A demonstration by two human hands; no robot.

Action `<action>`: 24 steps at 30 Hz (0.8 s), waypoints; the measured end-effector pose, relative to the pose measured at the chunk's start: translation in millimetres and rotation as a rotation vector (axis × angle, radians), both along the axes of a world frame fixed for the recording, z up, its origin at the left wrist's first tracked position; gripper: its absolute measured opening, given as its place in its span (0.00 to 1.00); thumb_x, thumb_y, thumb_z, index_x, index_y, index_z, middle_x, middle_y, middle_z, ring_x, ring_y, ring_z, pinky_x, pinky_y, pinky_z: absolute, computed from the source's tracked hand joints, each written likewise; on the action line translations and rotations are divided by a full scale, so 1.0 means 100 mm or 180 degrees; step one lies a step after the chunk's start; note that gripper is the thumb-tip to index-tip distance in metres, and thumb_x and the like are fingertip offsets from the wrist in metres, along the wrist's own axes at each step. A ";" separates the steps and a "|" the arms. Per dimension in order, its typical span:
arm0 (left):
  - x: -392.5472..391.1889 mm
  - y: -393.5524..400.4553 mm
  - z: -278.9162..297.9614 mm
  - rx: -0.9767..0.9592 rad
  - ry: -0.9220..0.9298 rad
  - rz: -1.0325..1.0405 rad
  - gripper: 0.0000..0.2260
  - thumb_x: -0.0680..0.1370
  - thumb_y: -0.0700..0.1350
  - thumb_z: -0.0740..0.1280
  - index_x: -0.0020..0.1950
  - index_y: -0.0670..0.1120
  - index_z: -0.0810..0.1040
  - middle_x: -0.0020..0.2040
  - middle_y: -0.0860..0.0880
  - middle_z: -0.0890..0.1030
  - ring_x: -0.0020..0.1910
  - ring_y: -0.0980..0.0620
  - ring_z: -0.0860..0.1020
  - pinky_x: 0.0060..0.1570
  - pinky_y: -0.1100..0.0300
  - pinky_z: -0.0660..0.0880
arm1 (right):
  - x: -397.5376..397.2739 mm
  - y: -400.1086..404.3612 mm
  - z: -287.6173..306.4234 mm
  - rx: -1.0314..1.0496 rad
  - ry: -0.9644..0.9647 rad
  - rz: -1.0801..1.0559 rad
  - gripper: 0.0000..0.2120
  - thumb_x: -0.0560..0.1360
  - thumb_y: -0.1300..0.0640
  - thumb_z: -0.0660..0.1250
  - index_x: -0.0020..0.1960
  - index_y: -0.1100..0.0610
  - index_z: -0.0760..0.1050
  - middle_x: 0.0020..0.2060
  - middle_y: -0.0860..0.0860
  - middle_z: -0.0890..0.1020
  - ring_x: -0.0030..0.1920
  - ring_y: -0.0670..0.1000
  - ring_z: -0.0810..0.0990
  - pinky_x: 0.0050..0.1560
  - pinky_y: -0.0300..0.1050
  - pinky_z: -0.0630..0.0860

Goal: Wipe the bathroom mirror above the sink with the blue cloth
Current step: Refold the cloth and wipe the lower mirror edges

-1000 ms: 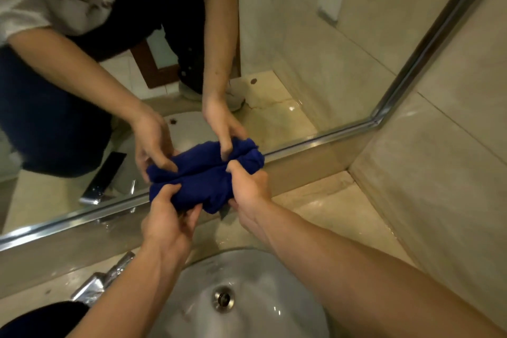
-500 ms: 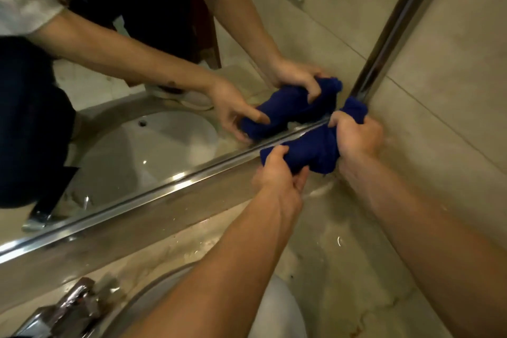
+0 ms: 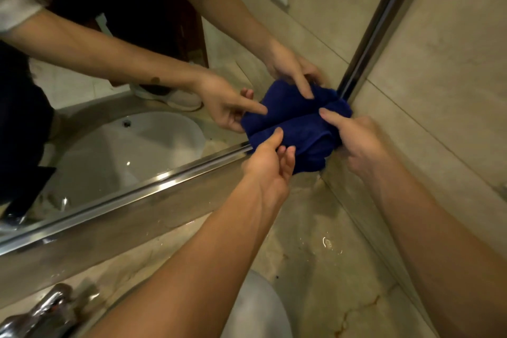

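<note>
A bunched dark blue cloth (image 3: 307, 137) is pressed into the lower right corner of the mirror (image 3: 164, 85), over its chrome frame (image 3: 137, 189). My left hand (image 3: 269, 162) pinches the cloth's left end with thumb and fingers. My right hand (image 3: 359, 140) grips its right end, with the index finger laid across the top. The glass reflects both hands, the cloth and the person's arms and torso. Part of the cloth is hidden behind my hands.
A beige stone counter (image 3: 315, 241) with water drops runs under the mirror. The white sink basin (image 3: 255, 307) sits at the bottom centre, a chrome tap (image 3: 41, 313) at the bottom left. A tiled side wall (image 3: 439, 90) closes the right, right beside the cloth.
Both hands and the cloth have travelled right along the mirror's lower edge, from above the sink into the corner. In the last half second they have spread the cloth a little.
</note>
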State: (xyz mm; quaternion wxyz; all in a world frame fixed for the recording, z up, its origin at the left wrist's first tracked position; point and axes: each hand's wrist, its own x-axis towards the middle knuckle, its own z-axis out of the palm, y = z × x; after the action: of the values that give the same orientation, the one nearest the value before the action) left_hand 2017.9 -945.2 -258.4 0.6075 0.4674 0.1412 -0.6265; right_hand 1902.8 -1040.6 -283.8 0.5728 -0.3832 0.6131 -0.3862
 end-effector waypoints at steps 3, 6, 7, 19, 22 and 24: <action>-0.02 -0.01 0.04 0.0058 -0.0170 0.0081 0.09 0.75 0.45 0.73 0.42 0.42 0.76 0.36 0.48 0.77 0.21 0.58 0.77 0.24 0.68 0.76 | 0.10 -0.01 0.00 -0.0454 0.0310 -0.0314 0.43 0.52 0.35 0.75 0.60 0.58 0.74 0.50 0.52 0.83 0.46 0.51 0.84 0.43 0.48 0.82; 0.02 0.06 -0.01 0.0109 -0.0291 0.0100 0.10 0.74 0.46 0.74 0.43 0.41 0.77 0.36 0.47 0.79 0.23 0.57 0.78 0.24 0.67 0.76 | 0.14 0.05 0.00 -0.0654 0.0491 -0.0196 0.38 0.60 0.34 0.72 0.60 0.58 0.73 0.52 0.51 0.82 0.50 0.50 0.82 0.51 0.51 0.80; 0.05 0.09 -0.03 0.0121 -0.0327 0.0109 0.10 0.74 0.46 0.74 0.43 0.41 0.77 0.35 0.47 0.78 0.23 0.56 0.78 0.24 0.67 0.76 | 0.14 0.09 -0.02 -0.0684 0.0516 -0.0099 0.32 0.65 0.37 0.72 0.59 0.59 0.71 0.51 0.50 0.81 0.50 0.48 0.81 0.50 0.49 0.79; 0.60 0.72 -0.08 0.0215 -0.0383 0.0474 0.11 0.74 0.44 0.74 0.52 0.40 0.78 0.34 0.48 0.77 0.24 0.57 0.79 0.24 0.68 0.75 | 0.67 0.62 -0.17 -0.0771 0.1095 0.0592 0.24 0.67 0.42 0.68 0.54 0.58 0.71 0.49 0.53 0.80 0.51 0.55 0.80 0.55 0.60 0.76; 0.77 0.95 -0.10 0.0308 -0.0546 0.0713 0.12 0.75 0.45 0.73 0.52 0.41 0.76 0.34 0.48 0.76 0.24 0.57 0.79 0.24 0.67 0.76 | 0.88 0.76 -0.16 -0.0669 0.1021 0.0830 0.21 0.68 0.45 0.70 0.53 0.58 0.72 0.48 0.53 0.81 0.50 0.55 0.81 0.53 0.56 0.78; 0.79 1.00 -0.08 0.0371 -0.0642 0.0746 0.11 0.75 0.46 0.73 0.49 0.41 0.75 0.37 0.47 0.75 0.24 0.56 0.79 0.26 0.66 0.77 | 0.91 0.80 -0.16 -0.0530 0.0747 0.0881 0.10 0.72 0.54 0.72 0.46 0.55 0.72 0.41 0.51 0.81 0.42 0.51 0.81 0.40 0.47 0.79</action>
State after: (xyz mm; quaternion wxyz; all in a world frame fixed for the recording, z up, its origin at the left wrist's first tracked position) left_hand 2096.8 -844.8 -266.7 0.6593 0.5428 0.1691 -0.4920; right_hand 1993.3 -960.7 -299.6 0.5115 -0.5522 0.5830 -0.3058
